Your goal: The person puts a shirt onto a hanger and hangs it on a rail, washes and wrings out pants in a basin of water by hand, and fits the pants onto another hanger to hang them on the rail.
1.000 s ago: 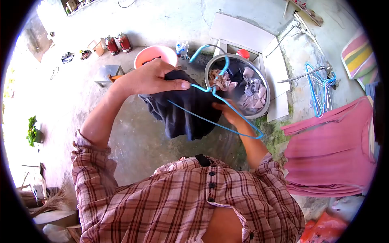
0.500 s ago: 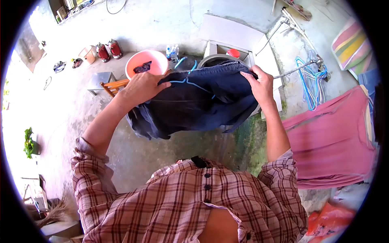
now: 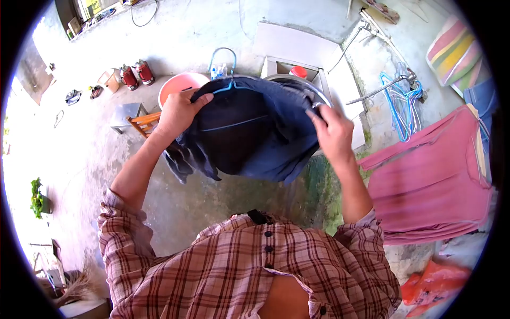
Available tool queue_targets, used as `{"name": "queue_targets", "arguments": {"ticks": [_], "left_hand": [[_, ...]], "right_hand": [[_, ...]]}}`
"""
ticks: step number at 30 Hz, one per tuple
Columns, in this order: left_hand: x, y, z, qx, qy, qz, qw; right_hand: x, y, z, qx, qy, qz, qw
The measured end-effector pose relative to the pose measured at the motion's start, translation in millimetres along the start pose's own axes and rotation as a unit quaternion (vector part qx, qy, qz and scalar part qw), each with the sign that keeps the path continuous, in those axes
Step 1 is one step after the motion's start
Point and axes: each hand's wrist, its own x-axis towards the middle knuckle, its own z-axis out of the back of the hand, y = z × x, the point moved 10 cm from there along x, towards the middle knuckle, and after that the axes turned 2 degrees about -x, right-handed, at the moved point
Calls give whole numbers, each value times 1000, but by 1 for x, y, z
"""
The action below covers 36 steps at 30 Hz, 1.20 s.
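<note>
Dark blue garment [image 3: 247, 143] hung across the centre of the frame, stretched between both hands, light blue hanger [image 3: 232, 84] inside it with the hook sticking up past the top edge. Left hand [image 3: 179, 112], left of centre: thumb and fingers pinching the garment's edge near one hanger shoulder. Right hand [image 3: 336, 133], right of centre: thumb and fingers closed on the opposite edge; exact fingertip contact unclear, slight blur. Pink basin [image 3: 183, 80] sat upper left of centre, behind the left hand; wooden chair [image 3: 142, 125] just left of that hand. Metal tub [image 3: 323, 96] partly hidden behind the garment, upper right of centre. Hanger bunch [image 3: 402, 103] upper right, pink top [image 3: 427, 183] below it at right.
</note>
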Motion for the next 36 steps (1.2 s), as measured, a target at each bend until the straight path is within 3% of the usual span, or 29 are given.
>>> {"name": "queue_targets", "arguments": {"ticks": [2, 3, 4, 5, 7, 8, 9, 10, 12, 14, 17, 20, 21, 24, 25, 28, 29, 32, 36], "left_hand": [[-2, 5, 6, -110, -28, 43, 993], [-2, 5, 9, -121, -22, 74, 990], [0, -2, 11, -135, -28, 41, 990], [1, -7, 14, -149, -33, 8, 988], [0, -4, 14, -205, -23, -8, 978], [-2, 4, 13, -247, -10, 9, 969], [-2, 12, 12, -284, -1, 1, 959], [-3, 11, 15, -272, -1, 6, 962], [-10, 2, 27, -246, -1, 17, 969], [-11, -6, 29, -289, 0, 26, 957], [-13, -15, 34, -276, 5, 2, 961], [-16, -15, 36, -241, 16, 23, 970], [-19, -21, 39, -229, 5, 27, 973], [-19, 4, 45, -243, 0, 28, 970], [-21, -6, 55, -199, -32, -17, 979], [-36, 14, 61, -78, 32, 54, 995], [-40, 12, 62, -81, 28, 31, 996], [-45, 14, 64, -146, -13, 2, 989], [-45, 7, 59, -157, -25, -10, 987]], "right_hand": [[-22, 33, -16, 141, 76, 12, 987], [-30, 62, -30, 232, 194, 0, 953], [-48, 85, -41, 292, 267, 30, 918], [-57, 95, -42, 303, 262, 75, 913], [-83, 66, -77, 309, 397, -22, 864], [-112, 27, -100, 292, 522, -163, 785], [-100, -15, -104, 314, 335, -197, 866], [-97, -56, -98, 179, 233, -215, 931], [-102, -117, -101, 173, 135, -284, 933], [-109, -146, -116, 218, 113, -342, 907], [-90, -136, -131, 325, 56, -280, 901], [-75, -124, -159, 444, 74, -281, 847], [-72, -125, -168, 309, 167, -280, 893], [-60, -121, -137, 221, 142, -258, 930], [-57, -121, -131, 222, 140, -253, 931], [-30, -99, -87, 202, 44, -144, 968], [-25, -99, -82, 157, 61, -123, 978], [-25, -117, -90, 250, 122, -196, 940], [-27, -131, -95, 238, 132, -186, 944]]}}
